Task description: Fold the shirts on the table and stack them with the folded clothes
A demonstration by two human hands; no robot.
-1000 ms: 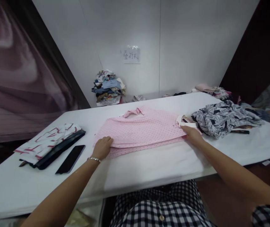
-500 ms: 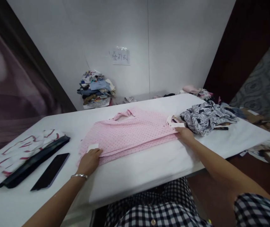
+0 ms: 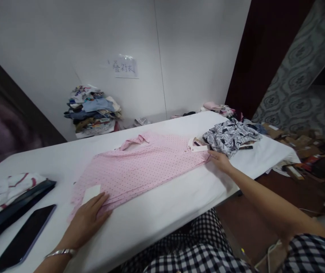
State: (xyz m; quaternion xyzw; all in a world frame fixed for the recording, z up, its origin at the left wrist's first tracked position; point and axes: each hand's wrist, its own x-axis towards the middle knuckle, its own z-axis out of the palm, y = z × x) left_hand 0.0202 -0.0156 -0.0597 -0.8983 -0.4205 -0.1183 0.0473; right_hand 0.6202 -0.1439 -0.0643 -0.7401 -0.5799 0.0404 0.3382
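Head view, and it's soft, thin-looking cloth everywhere: pink garment (image 3: 139, 167) with small dark dots, spread over the smooth white counter (image 3: 148, 231), low folds running along its near edge. Look at the shape, a long slanted panel with a curled pink collar (image 3: 134, 141) at the far side and an angular white band (image 3: 198, 148) at the right end. Left hand (image 3: 90, 218) lies over the near left corner, fingers stretched out, thumb apart, beside a pale rectangular tag (image 3: 91, 193). Right hand (image 3: 221, 160) is at the right end, fingers narrow against the edge; whether they grip it, I can't tell. Crowding that end, a crumpled black-and-white heap (image 3: 230, 135) sits just beyond the band. Over on the left, a glossy dark phone (image 3: 25, 237) and folded red-marked white cloth (image 3: 10, 189); behind, a clothes pile (image 3: 92, 110) against the wall (image 3: 65, 41).
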